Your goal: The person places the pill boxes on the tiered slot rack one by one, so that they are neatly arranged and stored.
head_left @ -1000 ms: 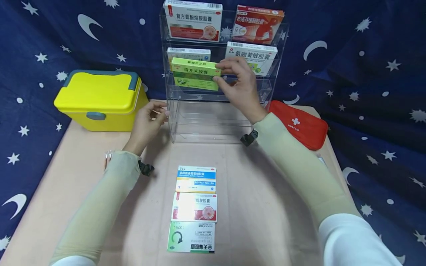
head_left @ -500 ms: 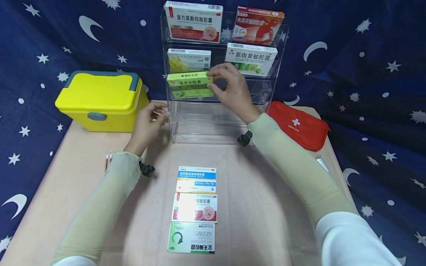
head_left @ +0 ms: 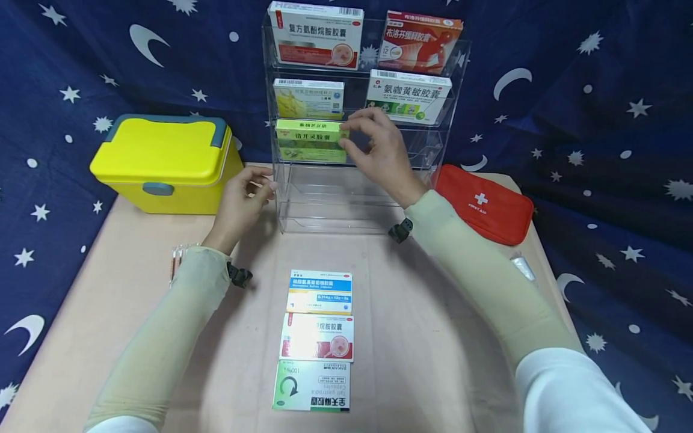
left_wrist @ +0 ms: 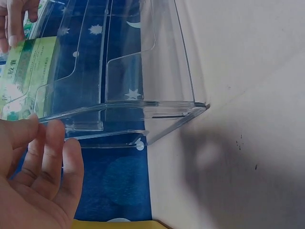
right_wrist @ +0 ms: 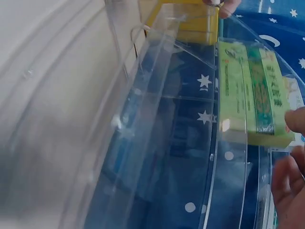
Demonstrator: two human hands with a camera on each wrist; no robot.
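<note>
A green medicine box stands in the third tier of the clear acrylic display rack, at its left side. My right hand pinches the box's right end, thumb in front; in the right wrist view the thumb lies at the box's corner. Low on the rack's left side, my left hand holds the edge between thumb and fingers, and the left wrist view shows the fingers curled by that edge. Above the green box sit a yellow-white box and a white box.
The top tier holds a red-white box and a red box. Three medicine boxes lie in a column on the table, topped by a blue-white one. A yellow case stands left; a red first-aid pouch lies right.
My right hand has lowered the green box from in front of the second tier into the third, then shifted it slightly right. The left hand stays at the rack's edge.
</note>
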